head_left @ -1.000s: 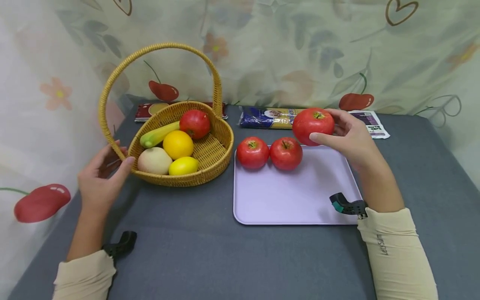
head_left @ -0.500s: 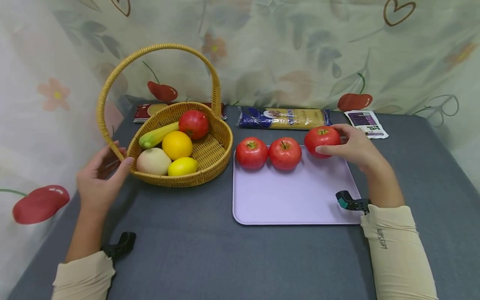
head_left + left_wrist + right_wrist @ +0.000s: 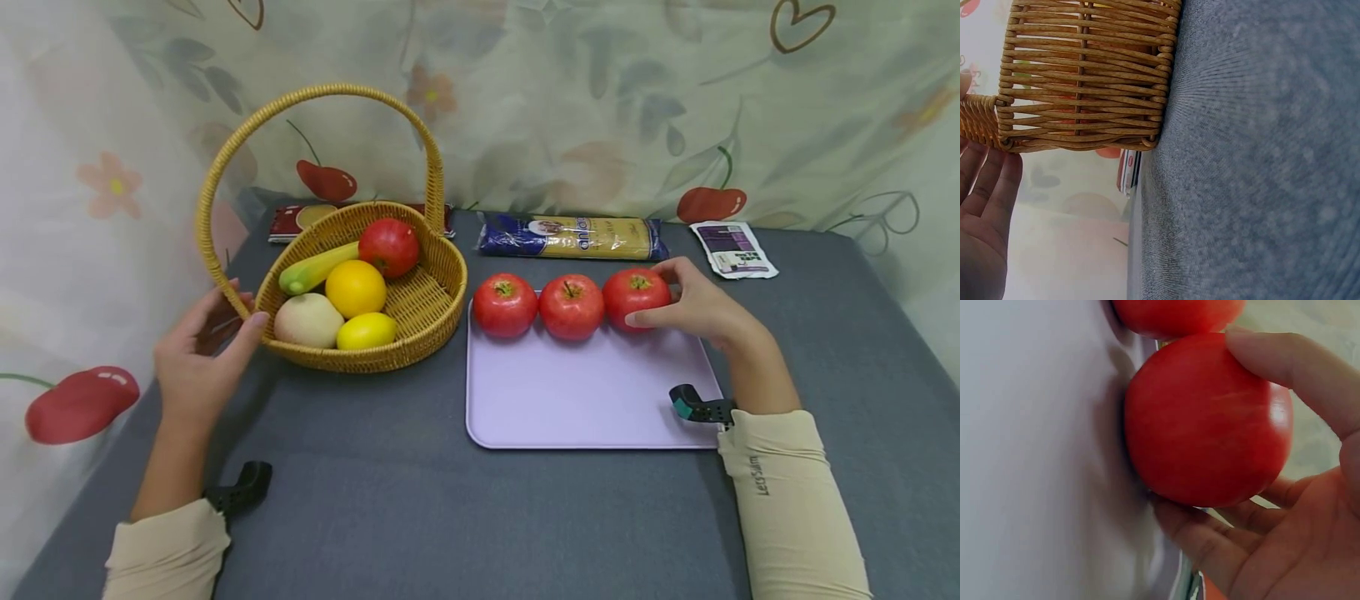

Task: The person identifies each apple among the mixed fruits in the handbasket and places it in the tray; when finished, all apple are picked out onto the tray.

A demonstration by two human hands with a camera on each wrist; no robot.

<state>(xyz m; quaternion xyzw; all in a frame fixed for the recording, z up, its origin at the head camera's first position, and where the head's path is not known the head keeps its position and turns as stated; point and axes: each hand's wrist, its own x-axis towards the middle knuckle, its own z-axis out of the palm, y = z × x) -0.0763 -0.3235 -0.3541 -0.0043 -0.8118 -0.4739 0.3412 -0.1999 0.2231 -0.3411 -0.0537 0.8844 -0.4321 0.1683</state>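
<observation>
On the right, my right hand (image 3: 708,307) holds a red apple (image 3: 647,292) between thumb and fingers. The right wrist view shows that apple (image 3: 1204,425) low against the lilac tray (image 3: 570,400). Two more red apples, one in the middle (image 3: 572,308) and one at the left (image 3: 506,307), sit along the tray's back edge, in a row with it. My left hand (image 3: 197,367) pinches the foot of the handle (image 3: 213,183) of a wicker basket (image 3: 442,333); its fingers (image 3: 997,187) show behind the handle in the left wrist view.
In the basket lie a green-yellow vegetable (image 3: 318,268), a red fruit (image 3: 388,247), an orange (image 3: 356,289), a lemon (image 3: 366,332) and a pale round fruit (image 3: 308,322). Behind stand a spaghetti pack (image 3: 573,237), a white-purple packet (image 3: 735,249) and a red pack (image 3: 288,223). A patterned curtain (image 3: 525,100) closes the back.
My right hand has lowered the apple from above the tray's back edge to the tray, first rightward, then slightly left beside the middle apple. The left hand and basket stay put.
</observation>
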